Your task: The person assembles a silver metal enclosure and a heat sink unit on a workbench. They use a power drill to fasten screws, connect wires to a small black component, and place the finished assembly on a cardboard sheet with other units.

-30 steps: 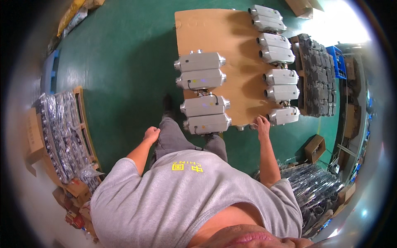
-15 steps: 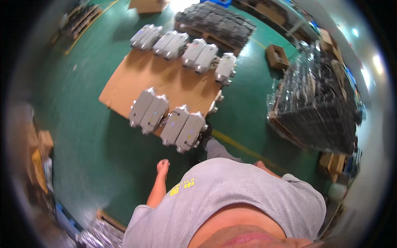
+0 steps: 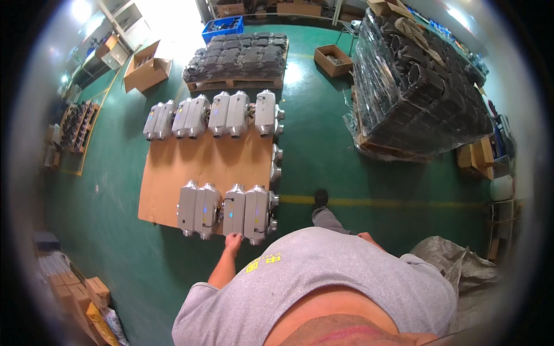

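Grey metal housings with round necks at their ends stand in two rows on a brown cardboard sheet. One row lines the far side, and several more stand along the near right side. My left hand hangs low, its fingers curled in, by the near end of one housing in the near row. No object shows in it, and whether it touches the housing cannot be made out. Of my right arm only a bit shows beyond my shirt; its fingers are hidden.
Behind the cardboard, a pallet bears dark stacked parts. A tall stack of dark parts in clear film stands to the right. Open cartons and a blue crate lie farther off; boxes sit at lower left.
The view has turned and levelled, so the housings now look straighter. My left hand has come up close to the near row. My right arm stays mostly hidden.
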Tool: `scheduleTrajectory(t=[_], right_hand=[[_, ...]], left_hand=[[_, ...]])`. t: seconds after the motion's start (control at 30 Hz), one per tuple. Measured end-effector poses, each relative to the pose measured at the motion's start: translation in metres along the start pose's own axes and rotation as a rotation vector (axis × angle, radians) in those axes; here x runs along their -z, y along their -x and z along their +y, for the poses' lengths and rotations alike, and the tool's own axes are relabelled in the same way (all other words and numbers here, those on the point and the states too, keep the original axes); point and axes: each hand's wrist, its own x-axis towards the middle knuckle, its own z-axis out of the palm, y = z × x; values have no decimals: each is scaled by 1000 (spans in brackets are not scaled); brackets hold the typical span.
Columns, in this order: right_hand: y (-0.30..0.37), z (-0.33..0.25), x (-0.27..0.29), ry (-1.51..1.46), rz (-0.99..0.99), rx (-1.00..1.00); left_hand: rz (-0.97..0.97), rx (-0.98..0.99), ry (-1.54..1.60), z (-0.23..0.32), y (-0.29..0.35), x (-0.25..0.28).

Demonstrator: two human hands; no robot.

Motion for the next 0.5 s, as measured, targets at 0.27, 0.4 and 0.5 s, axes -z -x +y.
scheduleTrajectory(t=[0.27, 0.4, 0.5], right_hand=[[-109, 14, 104, 18, 14, 105], [-170, -73, 169, -294, -23, 82], [-225, -101, 233, -517, 34, 11]], left_hand=[[-48, -82, 75, 193, -40, -86], [-128, -125, -196, 214, -29, -107], [-208, -140, -447, 221, -64, -160]])
